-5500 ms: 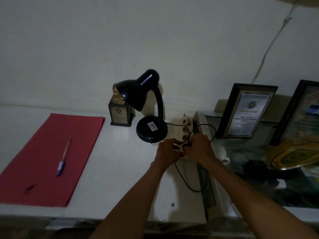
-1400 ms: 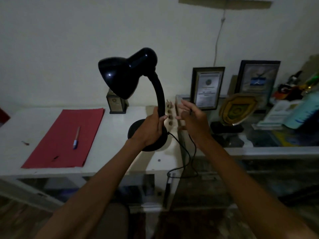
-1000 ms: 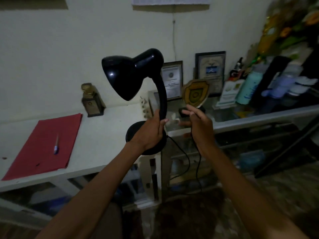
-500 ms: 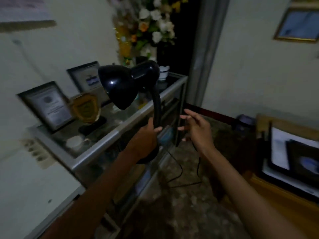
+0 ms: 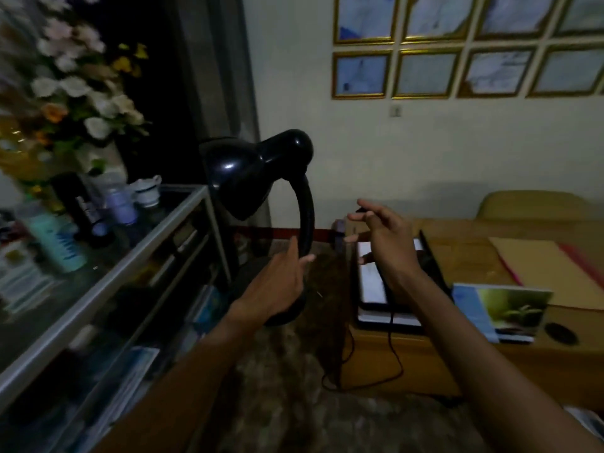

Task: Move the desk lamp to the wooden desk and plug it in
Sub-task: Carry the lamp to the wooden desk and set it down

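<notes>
I carry the black desk lamp in the air at the centre of view, upright, its shade facing left. My left hand grips the lower part of its curved neck, just above the round base. My right hand is beside it, fingers spread, pinching the lamp's black plug at the fingertips; the black cord hangs from that hand in a loop toward the floor. The wooden desk lies to the right, under and beyond my right hand.
A glass display cabinet with bottles and flowers runs along the left. On the desk lie a black-edged pad, a booklet and a brown folder. Framed pictures hang on the wall. Patterned floor lies between cabinet and desk.
The view has swung right, away from the white table and along the cabinet; the wooden desk now fills the right side. Both hands keep the lamp and plug in the air.
</notes>
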